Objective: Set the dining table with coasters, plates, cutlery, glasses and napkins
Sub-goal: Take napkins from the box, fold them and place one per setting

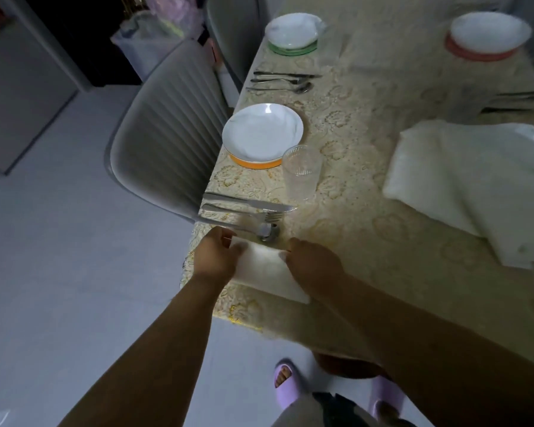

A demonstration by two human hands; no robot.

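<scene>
A folded white napkin [267,271] lies on the table near its left edge, just this side of a knife [247,203], fork [244,213] and spoon [264,231]. My left hand [218,257] holds the napkin's left end with curled fingers. My right hand [313,261] grips its right end. Beyond the cutlery stand a clear glass [301,172] and a white plate [262,132] on an orange coaster [253,163].
Farther along are a plate on a green coaster [292,30], more cutlery [282,81], and a plate on a red coaster [489,33]. A stack of white napkins [475,180] lies at right. Grey chairs [167,143] stand against the table's left edge. The table [367,241] has a patterned cloth.
</scene>
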